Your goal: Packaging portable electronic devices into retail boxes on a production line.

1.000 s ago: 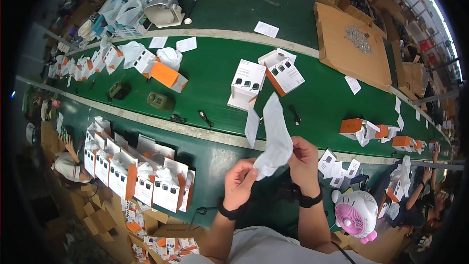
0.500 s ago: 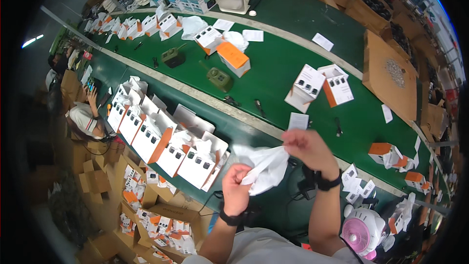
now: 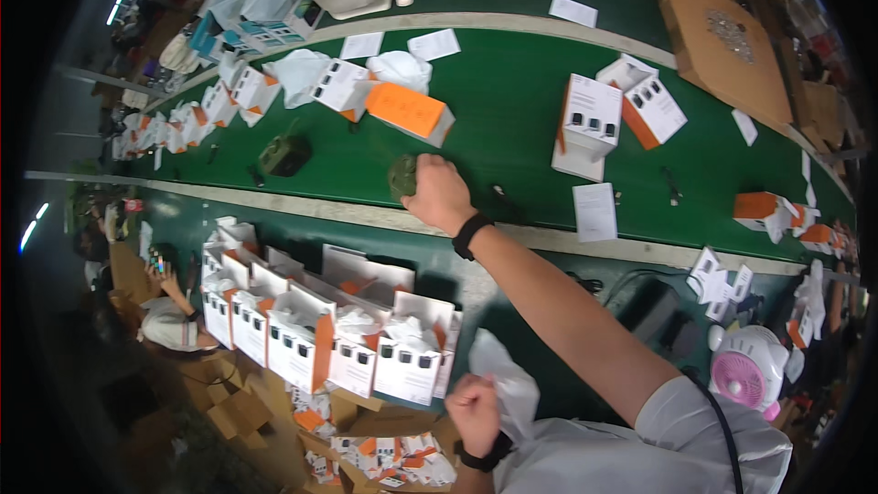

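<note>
My right hand (image 3: 439,194) reaches far over the green belt, its fingers closed round an olive-green boxy device (image 3: 401,177), which the hand partly hides. Close to my body, my left hand (image 3: 475,413) is closed on a thin white plastic bag (image 3: 518,386) that hangs beside it. A second olive-green device (image 3: 284,155) with a stubby antenna lies farther left on the belt. An orange-topped white box (image 3: 409,110) lies just beyond my right hand.
Several open white boxes (image 3: 407,370) stand in a row on the near bench at left. More boxes (image 3: 590,114) and a leaflet (image 3: 595,211) lie on the belt to the right. A pink-and-white fan (image 3: 745,370) stands at near right; cartons (image 3: 240,412) fill the floor at lower left.
My right hand has let go of the white bag and moved forward onto the olive-green device. My left hand has drawn back toward my body, still holding the bag. The view has shifted.
</note>
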Demonstrator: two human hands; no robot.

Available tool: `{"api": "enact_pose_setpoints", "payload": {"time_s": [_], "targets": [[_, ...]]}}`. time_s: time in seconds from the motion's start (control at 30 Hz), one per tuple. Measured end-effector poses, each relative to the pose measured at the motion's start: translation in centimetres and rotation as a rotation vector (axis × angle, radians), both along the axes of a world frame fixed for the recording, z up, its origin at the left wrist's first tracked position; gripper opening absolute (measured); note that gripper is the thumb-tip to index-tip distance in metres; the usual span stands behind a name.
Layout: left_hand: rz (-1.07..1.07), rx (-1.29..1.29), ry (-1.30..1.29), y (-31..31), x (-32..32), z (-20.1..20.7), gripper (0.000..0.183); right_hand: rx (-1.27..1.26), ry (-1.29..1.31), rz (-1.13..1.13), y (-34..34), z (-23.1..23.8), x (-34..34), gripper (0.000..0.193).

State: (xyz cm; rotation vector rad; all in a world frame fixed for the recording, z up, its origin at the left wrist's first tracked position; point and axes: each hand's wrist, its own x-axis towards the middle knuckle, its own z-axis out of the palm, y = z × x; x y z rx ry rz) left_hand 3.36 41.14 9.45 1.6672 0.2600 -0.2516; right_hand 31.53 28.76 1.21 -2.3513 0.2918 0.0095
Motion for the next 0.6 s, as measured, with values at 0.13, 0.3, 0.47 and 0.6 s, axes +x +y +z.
{"api": "enact_pose_setpoints", "payload": {"time_s": [0.13, 0.3, 0.47, 0.6], "targets": [[0.127, 0.200, 0.012, -1.2, 3.4, 2.0, 0.040, 1.133, -0.284, -0.303, -5.7, 5.5, -10.4, 0.048], [-0.020, 0.171, -0.125, -7.4, 4.0, 5.1, 0.042, 1.412, -0.480, -0.373, -11.5, 14.9, -29.7, 0.072], [-0.152, -0.176, 0.129, -12.9, 0.5, 10.4, 0.038, 1.667, -0.428, -0.430, -11.0, 16.0, -36.0, 0.081], [-0.225, -0.257, 0.139, -14.6, -0.9, 12.4, 0.033, 0.689, -0.439, -0.273, -14.9, 18.5, -39.9, 0.062]]}}
